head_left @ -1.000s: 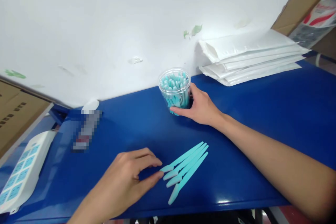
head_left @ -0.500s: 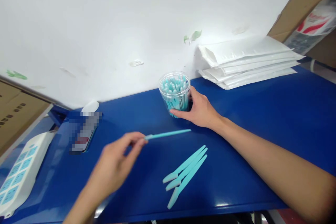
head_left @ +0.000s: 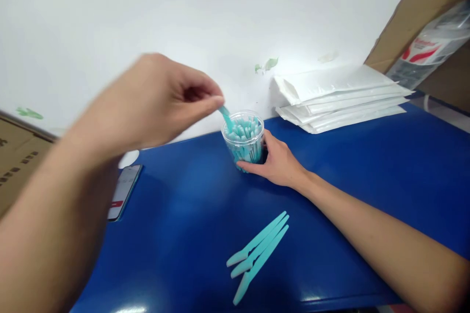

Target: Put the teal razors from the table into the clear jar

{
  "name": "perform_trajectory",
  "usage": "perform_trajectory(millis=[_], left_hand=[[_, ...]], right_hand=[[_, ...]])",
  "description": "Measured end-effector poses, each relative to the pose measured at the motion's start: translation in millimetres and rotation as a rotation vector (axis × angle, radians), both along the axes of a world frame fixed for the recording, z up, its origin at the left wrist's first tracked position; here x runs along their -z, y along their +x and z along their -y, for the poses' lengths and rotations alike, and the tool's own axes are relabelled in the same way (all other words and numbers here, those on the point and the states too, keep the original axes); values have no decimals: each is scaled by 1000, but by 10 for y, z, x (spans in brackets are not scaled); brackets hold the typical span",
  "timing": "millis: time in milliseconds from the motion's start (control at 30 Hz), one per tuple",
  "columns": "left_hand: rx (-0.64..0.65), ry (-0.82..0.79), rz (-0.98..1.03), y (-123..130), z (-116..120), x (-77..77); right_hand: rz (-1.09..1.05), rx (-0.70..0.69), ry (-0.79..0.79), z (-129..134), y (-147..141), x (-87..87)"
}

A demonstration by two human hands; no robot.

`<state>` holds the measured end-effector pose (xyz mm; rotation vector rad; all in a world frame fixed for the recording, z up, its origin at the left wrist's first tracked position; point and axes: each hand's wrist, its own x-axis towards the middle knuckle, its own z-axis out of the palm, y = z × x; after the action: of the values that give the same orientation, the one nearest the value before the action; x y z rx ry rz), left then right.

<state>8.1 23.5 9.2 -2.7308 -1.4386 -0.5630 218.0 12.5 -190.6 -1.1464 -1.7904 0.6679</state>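
My left hand (head_left: 176,95) pinches the end of a turquoise eyebrow razor (head_left: 225,116) over the left rim of a clear round tub. The razor's lower end dips in among the others, and its exact tip cannot be made out. Several more razors stand upright inside the tub (head_left: 242,142). Around the tub's right side and front wraps my right hand (head_left: 277,159), thumb low at the front. Three loose razors (head_left: 259,257) lie fanned on the blue table, nearer to me, with their wider blade ends toward the lower left.
White padded envelopes (head_left: 338,98) are stacked at the back right against the white wall (head_left: 183,10). Behind them a plastic bottle (head_left: 426,51) leans by a cardboard box (head_left: 396,14). On the left of the blue table (head_left: 176,234) lies a phone (head_left: 127,188), partly behind my left forearm.
My left hand has moved up and right from above the table, bringing its razor from lying level to pointing down into the tub. My right hand still holds the tub.
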Motion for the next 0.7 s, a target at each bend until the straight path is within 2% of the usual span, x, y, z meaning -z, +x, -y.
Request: perform_trajectory(millis=[100,167,233,300,400,467,500,600,700], left_hand=[[191,-7,-147,136,-49,309],[227,-16,-128,81,23,471],[158,23,-27,-36,239,569],[74,19,81,-158,580,651],[59,-244,86,-280,1160,882],[72,-402,43,-311,1478,1134],[62,-426,30,-316,1599,1274],[-4,-354,35,-309,1806,1645],[-44,-296,82,-292,1843,1849]], right_hand=[[5,-1,1,0,-6,0],[6,-1,3,1,-11,6],[4,-1,20,-1,-14,16],[7,3,42,-6,-14,29],[24,10,39,-13,-12,48],[31,7,26,-14,-13,57],[33,6,23,-13,-14,59],[42,18,30,-7,-22,63],[44,29,27,-2,-30,62]])
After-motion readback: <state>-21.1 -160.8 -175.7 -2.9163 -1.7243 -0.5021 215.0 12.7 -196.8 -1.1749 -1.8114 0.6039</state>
